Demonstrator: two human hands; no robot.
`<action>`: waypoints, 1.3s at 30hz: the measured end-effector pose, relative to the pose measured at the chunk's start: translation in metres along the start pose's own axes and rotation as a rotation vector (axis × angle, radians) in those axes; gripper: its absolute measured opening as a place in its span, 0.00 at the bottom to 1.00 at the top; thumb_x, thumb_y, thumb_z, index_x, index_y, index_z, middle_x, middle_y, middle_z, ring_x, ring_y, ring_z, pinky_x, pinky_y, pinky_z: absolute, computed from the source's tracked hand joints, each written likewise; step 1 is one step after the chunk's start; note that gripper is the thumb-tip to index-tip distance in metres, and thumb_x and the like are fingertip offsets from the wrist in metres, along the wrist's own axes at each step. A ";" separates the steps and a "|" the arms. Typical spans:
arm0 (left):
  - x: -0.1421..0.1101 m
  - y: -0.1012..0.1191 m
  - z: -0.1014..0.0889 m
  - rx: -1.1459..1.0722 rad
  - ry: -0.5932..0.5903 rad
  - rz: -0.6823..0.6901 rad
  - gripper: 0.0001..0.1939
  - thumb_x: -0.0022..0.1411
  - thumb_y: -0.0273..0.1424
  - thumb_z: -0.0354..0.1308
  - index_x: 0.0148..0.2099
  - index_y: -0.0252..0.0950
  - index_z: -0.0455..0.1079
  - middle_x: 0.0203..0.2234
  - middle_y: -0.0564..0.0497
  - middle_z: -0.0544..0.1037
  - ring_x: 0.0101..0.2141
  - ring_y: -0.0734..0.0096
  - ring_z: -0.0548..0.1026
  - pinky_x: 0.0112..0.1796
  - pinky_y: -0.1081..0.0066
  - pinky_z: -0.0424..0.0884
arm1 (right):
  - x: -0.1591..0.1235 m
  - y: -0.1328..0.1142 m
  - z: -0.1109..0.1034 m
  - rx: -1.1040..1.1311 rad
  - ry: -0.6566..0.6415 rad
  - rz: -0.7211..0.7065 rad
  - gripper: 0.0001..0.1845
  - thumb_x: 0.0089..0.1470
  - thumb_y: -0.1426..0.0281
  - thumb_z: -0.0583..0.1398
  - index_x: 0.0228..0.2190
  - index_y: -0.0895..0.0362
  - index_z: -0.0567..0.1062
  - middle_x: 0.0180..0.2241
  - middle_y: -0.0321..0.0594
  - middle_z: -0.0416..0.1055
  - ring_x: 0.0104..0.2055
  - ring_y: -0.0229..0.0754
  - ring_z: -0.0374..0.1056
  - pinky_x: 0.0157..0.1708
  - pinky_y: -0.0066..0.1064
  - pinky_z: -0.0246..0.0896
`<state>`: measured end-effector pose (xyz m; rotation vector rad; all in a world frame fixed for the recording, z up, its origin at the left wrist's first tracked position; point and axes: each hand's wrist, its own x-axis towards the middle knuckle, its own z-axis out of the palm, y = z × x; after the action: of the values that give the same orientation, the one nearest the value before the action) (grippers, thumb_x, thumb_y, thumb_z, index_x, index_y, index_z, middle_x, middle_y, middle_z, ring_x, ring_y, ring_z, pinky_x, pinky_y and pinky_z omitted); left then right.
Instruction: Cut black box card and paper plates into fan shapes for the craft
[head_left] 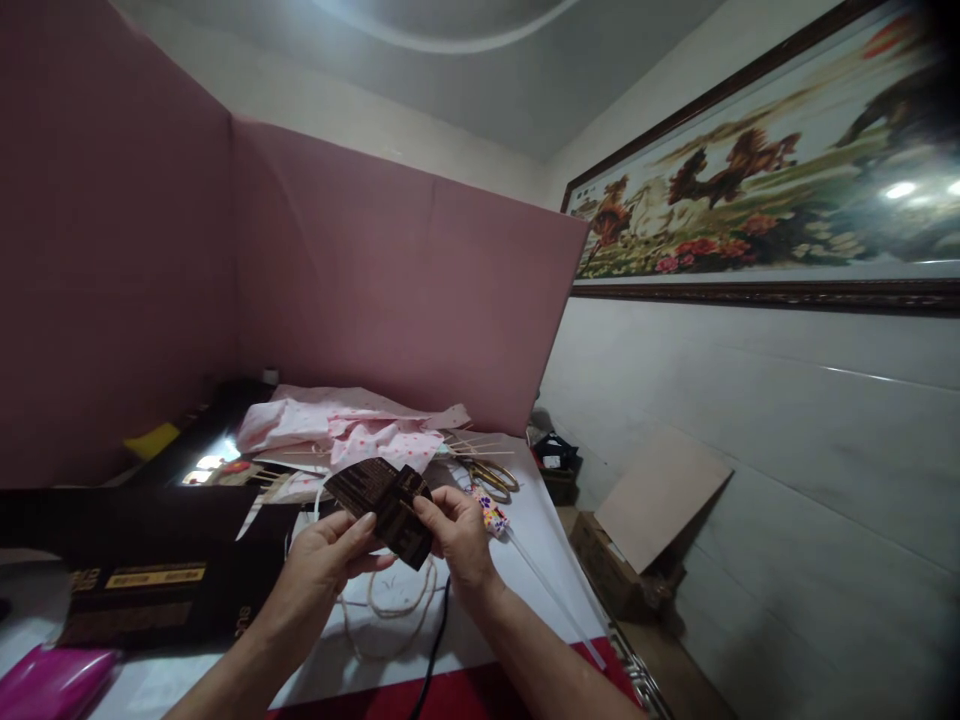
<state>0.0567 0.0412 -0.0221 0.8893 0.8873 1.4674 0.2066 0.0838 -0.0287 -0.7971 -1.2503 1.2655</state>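
Observation:
A dark, printed piece of cut cardboard (382, 508) is held up between my two hands over the table. My left hand (330, 555) pinches its lower left edge, thumb on top and fingers beneath. At the right edge, my right hand (456, 535) grips it with the thumb pressed on the face. A narrower dark strip (411, 487) lies across its right part; whether it is a separate piece or a fold, I cannot tell. Below the hands, a loop of twine (390, 608) rests on the white tabletop (517, 610).
Scissors (491, 480) with gold handles lie beyond my right hand, beside a flower-patterned wrapped stick (491, 515). Pink dotted fabric (352, 420) is heaped at the back. A large black printed cardboard (150, 570) is at left, near a magenta packet (56, 680). A black cable (431, 660) crosses the front.

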 end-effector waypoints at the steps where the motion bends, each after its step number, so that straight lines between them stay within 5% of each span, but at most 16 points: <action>1: 0.000 0.001 0.000 -0.006 0.004 0.004 0.19 0.41 0.39 0.73 0.34 0.33 0.80 0.31 0.41 0.83 0.33 0.59 0.80 0.32 0.66 0.77 | 0.000 0.001 0.001 0.002 -0.011 -0.002 0.21 0.40 0.54 0.68 0.21 0.57 0.67 0.18 0.30 0.59 0.19 0.32 0.51 0.18 0.24 0.47; 7: -0.002 0.006 0.001 -0.033 0.014 -0.006 0.19 0.39 0.38 0.74 0.32 0.32 0.80 0.30 0.40 0.83 0.31 0.58 0.80 0.31 0.66 0.77 | -0.004 -0.005 0.004 0.010 -0.021 -0.066 0.18 0.39 0.59 0.68 0.21 0.57 0.68 0.21 0.32 0.63 0.24 0.34 0.57 0.23 0.26 0.54; 12: -0.003 0.015 -0.005 -0.070 0.078 0.001 0.14 0.41 0.35 0.73 0.26 0.29 0.78 0.20 0.41 0.81 0.21 0.64 0.78 0.22 0.73 0.72 | -0.001 -0.018 0.001 0.032 -0.096 -0.059 0.21 0.38 0.57 0.70 0.20 0.58 0.69 0.18 0.30 0.61 0.20 0.31 0.53 0.21 0.25 0.49; 17: 0.000 0.031 -0.014 -0.224 0.188 0.096 0.07 0.47 0.30 0.70 0.29 0.34 0.77 0.22 0.48 0.82 0.23 0.70 0.78 0.24 0.76 0.73 | -0.014 -0.008 0.017 0.341 0.005 0.232 0.27 0.47 0.44 0.61 0.28 0.57 0.72 0.21 0.34 0.65 0.18 0.31 0.53 0.17 0.22 0.39; 23: 0.002 0.039 -0.018 -0.338 0.206 0.105 0.04 0.58 0.24 0.60 0.34 0.34 0.76 0.25 0.53 0.80 0.24 0.77 0.75 0.26 0.79 0.72 | -0.023 -0.011 0.043 0.495 -0.602 0.601 0.39 0.56 0.40 0.46 0.33 0.62 0.77 0.23 0.36 0.60 0.21 0.34 0.53 0.19 0.24 0.41; 26: 0.004 0.037 -0.022 -0.360 0.195 0.085 0.03 0.57 0.25 0.61 0.34 0.33 0.76 0.26 0.51 0.80 0.24 0.76 0.75 0.27 0.77 0.74 | -0.005 -0.023 0.046 0.378 -0.626 0.599 0.46 0.55 0.37 0.39 0.32 0.62 0.77 0.20 0.35 0.57 0.20 0.35 0.49 0.19 0.24 0.41; 29: 0.005 0.034 -0.025 -0.387 0.211 0.089 0.04 0.55 0.24 0.63 0.35 0.35 0.75 0.26 0.54 0.80 0.23 0.78 0.75 0.23 0.79 0.71 | 0.024 -0.042 0.040 0.141 -0.401 0.344 0.49 0.53 0.35 0.35 0.30 0.60 0.77 0.20 0.38 0.61 0.20 0.36 0.52 0.20 0.26 0.46; 33: 0.004 0.033 -0.022 -0.404 0.243 0.097 0.06 0.52 0.23 0.65 0.35 0.35 0.76 0.25 0.55 0.81 0.23 0.78 0.76 0.22 0.81 0.70 | 0.053 -0.079 0.030 -0.265 -0.238 -0.347 0.47 0.54 0.36 0.38 0.42 0.56 0.78 0.38 0.47 0.72 0.38 0.44 0.67 0.34 0.33 0.61; 36: 0.001 0.034 -0.018 -0.400 0.251 0.096 0.06 0.49 0.23 0.67 0.33 0.33 0.76 0.23 0.53 0.81 0.20 0.77 0.75 0.20 0.81 0.69 | 0.050 -0.098 0.030 -0.754 -0.320 -0.756 0.41 0.57 0.39 0.40 0.48 0.51 0.77 0.57 0.48 0.63 0.59 0.51 0.57 0.55 0.47 0.53; 39: -0.002 0.035 -0.015 -0.403 0.254 0.097 0.05 0.48 0.23 0.67 0.31 0.31 0.76 0.20 0.51 0.80 0.19 0.76 0.74 0.19 0.80 0.69 | 0.024 -0.095 0.034 -1.142 -0.380 -0.991 0.37 0.58 0.41 0.42 0.50 0.49 0.75 0.64 0.46 0.53 0.67 0.55 0.41 0.60 0.52 0.42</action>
<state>0.0284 0.0358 0.0033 0.4588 0.6988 1.7913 0.1939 0.0820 0.0741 -0.5137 -2.3086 -0.2151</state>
